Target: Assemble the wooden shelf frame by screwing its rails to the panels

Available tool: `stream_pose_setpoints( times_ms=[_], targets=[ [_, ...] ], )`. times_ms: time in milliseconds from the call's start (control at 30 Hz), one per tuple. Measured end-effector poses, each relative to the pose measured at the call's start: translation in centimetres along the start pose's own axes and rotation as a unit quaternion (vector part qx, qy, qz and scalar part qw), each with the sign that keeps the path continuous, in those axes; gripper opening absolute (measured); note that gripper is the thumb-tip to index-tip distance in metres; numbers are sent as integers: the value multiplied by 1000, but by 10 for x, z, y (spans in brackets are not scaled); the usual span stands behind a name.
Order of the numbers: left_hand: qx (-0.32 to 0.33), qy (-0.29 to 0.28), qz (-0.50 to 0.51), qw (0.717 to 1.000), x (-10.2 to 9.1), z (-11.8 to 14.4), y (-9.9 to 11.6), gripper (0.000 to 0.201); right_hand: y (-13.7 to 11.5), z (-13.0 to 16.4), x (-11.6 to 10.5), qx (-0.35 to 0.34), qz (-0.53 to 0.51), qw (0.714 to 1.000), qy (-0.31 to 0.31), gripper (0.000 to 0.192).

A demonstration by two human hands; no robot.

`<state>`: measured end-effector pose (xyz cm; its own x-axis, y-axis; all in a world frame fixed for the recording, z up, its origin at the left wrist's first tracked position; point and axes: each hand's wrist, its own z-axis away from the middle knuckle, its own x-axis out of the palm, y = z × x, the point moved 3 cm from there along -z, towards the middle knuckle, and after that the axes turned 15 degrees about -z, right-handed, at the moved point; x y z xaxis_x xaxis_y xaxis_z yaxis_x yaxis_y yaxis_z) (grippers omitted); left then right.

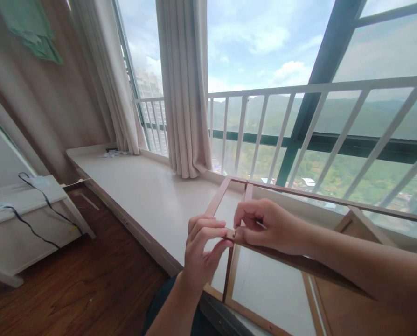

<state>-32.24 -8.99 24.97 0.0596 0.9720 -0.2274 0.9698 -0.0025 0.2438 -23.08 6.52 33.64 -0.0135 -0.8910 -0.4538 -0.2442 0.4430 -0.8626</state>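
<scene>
A wooden frame of narrow brown bars stands on the white window ledge, tilted in view. My left hand pinches the end of its middle bar between thumb and fingers. Just to the right, my right hand is closed in a pinch over the same bar. Its thumb and forefinger hold a small screw-like piece at a hole near the bar's end; the fingers hide most of it. My right forearm covers much of the bar's far length.
The window ledge runs along a white railing and a beige curtain. A wooden panel lies at lower right, with another wooden piece behind my forearm. On the left, a white table carries black cables above the wooden floor.
</scene>
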Motion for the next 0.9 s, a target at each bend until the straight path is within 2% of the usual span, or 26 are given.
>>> stream_pose_setpoints(
  times_ms=[67, 167, 333, 567, 633, 733, 833, 900],
  targets=[
    [5, -12, -1, 1000, -1, -2, -1, 14, 0, -1, 1, -5, 1, 1000, -1, 18],
    [9, -24, -7, 1000, -4, -4, -2, 15, -2, -1, 3, -15, 23, 1000, -11, 13],
    [42, -13, 14, 999, -4, -13, -5, 17, -4, -1, 1, -22, 52, 998, -27, 7],
    [79, -25, 37, 996, 0, -21, -12, 16, 3, 4, -1, -6, 63, 997, -36, 13],
    [82, -39, 51, 995, -1, -24, -14, 20, 1, 4, -1, -5, 81, 996, -22, 20],
    [90, -95, 53, 990, -5, -33, -16, 27, -7, 2, -4, -33, 89, 995, 26, 21],
    [109, -143, 0, 984, -11, -43, -14, 22, -10, 1, -12, -45, 73, 993, 78, 15],
    [119, -143, -26, 982, -12, -44, -11, 17, -7, 4, -18, -44, 54, 993, 100, 18]
  ],
)
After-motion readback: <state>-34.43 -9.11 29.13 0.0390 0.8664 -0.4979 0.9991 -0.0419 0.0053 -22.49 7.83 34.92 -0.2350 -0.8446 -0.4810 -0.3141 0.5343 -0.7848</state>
